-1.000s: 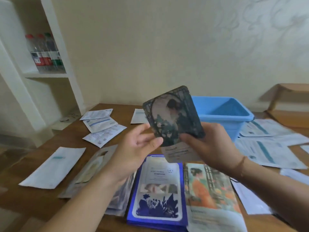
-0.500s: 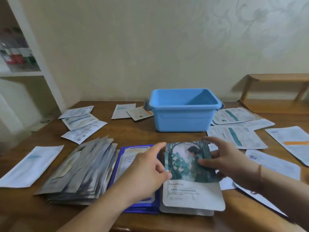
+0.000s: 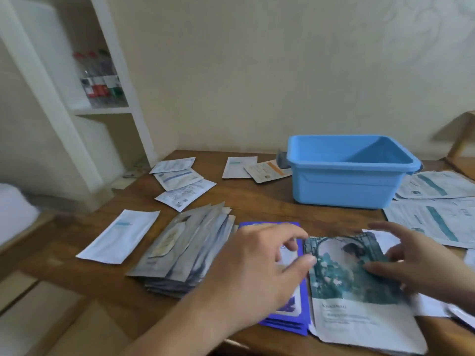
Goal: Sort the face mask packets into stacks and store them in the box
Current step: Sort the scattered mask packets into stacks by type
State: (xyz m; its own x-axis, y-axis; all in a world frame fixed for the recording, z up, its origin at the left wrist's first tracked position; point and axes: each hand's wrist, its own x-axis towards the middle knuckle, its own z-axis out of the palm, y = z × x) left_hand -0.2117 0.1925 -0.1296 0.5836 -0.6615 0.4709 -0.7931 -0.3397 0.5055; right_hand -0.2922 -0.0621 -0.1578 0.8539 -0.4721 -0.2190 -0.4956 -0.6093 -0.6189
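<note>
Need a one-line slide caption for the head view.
Both hands, left hand and right hand, rest on the teal packet topping a stack beside the blue packet stack; blue box behind.

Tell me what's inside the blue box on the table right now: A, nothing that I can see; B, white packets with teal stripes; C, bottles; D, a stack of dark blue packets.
A: the visible inside of the blue box is bare plastic, while the packets lie outside it on the table.
</note>
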